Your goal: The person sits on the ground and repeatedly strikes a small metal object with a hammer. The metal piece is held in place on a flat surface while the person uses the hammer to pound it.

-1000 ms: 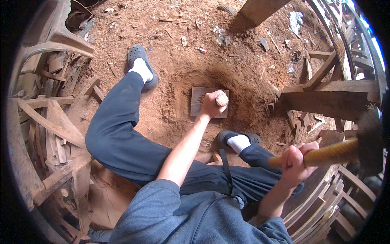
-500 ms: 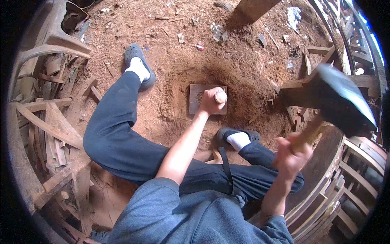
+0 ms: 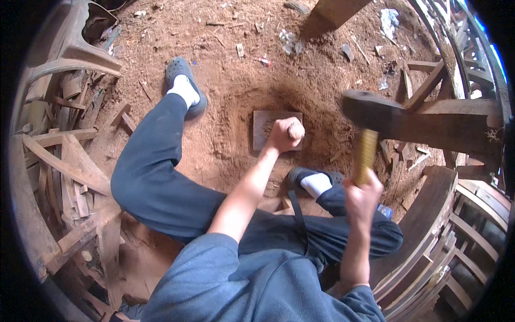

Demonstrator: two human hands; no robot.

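Observation:
My left hand (image 3: pixel 281 135) is closed around an upright tool (image 3: pixel 296 130), seen end-on, with a pale, battered round top; its lower end is hidden. Beneath that hand lies a square board (image 3: pixel 262 143) with small marks or cuts in it, set in a shallow hollow in the sawdust. My right hand (image 3: pixel 363 194) grips the yellow handle of a large hammer (image 3: pixel 365 155), right of my left hand, with its dark head (image 3: pixel 375 111) raised above and to the right of the board.
Curved wooden offcuts (image 3: pixel 64 166) pile at left, and stacked slats (image 3: pixel 466 231) stand at right. A dark timber beam (image 3: pixel 461 134) juts in from the right; a post (image 3: pixel 335 13) rises at top. My outstretched legs (image 3: pixel 155 155) flank the board on sawdust ground (image 3: pixel 225 64) littered with scraps.
The hammer has swung from far right toward the board, its head now higher in the picture and further left. My right hand moved left and upward; my left hand stays on the upright tool.

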